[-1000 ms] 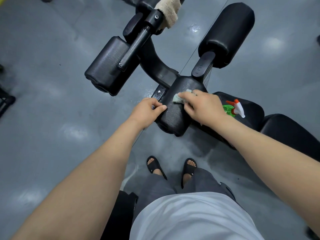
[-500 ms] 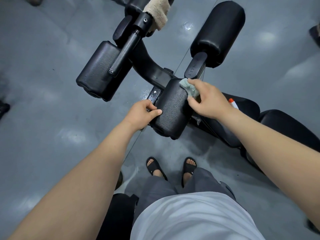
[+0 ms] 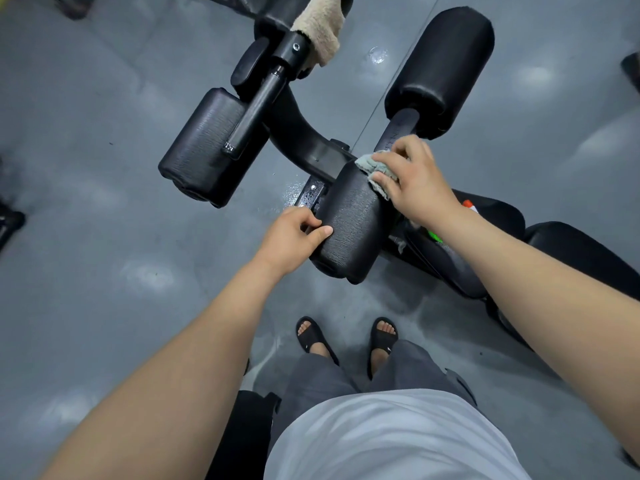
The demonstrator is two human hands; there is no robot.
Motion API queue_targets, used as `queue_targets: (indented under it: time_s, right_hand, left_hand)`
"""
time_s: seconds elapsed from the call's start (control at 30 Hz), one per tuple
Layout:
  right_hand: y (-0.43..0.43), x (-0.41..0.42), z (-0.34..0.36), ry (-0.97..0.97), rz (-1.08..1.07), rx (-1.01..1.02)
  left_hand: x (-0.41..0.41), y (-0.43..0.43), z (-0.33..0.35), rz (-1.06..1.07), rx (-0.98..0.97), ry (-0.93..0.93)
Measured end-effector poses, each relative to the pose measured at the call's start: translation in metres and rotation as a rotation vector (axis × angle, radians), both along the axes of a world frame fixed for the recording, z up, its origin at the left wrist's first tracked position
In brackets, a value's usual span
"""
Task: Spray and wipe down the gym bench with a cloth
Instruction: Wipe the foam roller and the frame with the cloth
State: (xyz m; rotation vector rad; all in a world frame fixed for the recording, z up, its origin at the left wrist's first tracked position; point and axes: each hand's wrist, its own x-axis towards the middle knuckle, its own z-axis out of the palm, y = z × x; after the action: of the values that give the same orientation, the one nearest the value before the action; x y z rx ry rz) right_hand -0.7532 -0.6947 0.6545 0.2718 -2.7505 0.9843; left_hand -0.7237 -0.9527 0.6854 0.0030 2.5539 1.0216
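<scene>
Right hand (image 3: 412,181) lies on the far right corner of the near pad (image 3: 349,216). Its fingers are bent over a bunched grey-green cloth (image 3: 371,167), which it grips and presses against the pad's textured black surface. Left hand (image 3: 292,237) holds the same pad from the left side: the thumb lies on top and the other fingers are curled round the edge.

Just to the right of the pad, mostly hidden under the right forearm, a spray bottle (image 3: 435,236) lies on the bench seat (image 3: 450,268); only a green part and an orange tip show. Beyond the pad to the left is a second textured roller (image 3: 204,147), and beyond it to the right a smooth round roller (image 3: 440,71). A beige towel (image 3: 317,29) is draped on the black frame (image 3: 298,133) further behind the pad. Below the pad, on the grey floor (image 3: 104,271), stand two feet in black sandals (image 3: 311,336).
</scene>
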Motion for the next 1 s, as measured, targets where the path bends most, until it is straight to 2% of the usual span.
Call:
queue_targets:
  time_s: [0.23,0.43,0.63,0.77,1.0]
  right_hand:
    - [-0.016,0.004,0.000,-0.027,-0.051,-0.095]
    - [-0.014,0.029,0.003,-0.011,-0.050,-0.015]
    - [-0.016,0.076,-0.006,-0.125,0.110,0.090]
    - [-0.011,0.065,0.005,-0.144,0.181,0.148]
    - [-0.025,0.031,0.013,-0.134,-0.078,0.195]
  left_hand:
    - [-0.004,0.004,-0.002,-0.001,-0.051,0.022]
    - [-0.004,0.003,-0.007,0.033,-0.024,0.008]
    - [-0.005,0.003,-0.008,0.022,-0.019,0.016]
    - [-0.004,0.002,-0.008,0.000,-0.042,0.028]
    - [0.000,0.004,-0.005,-0.009,-0.055,0.037]
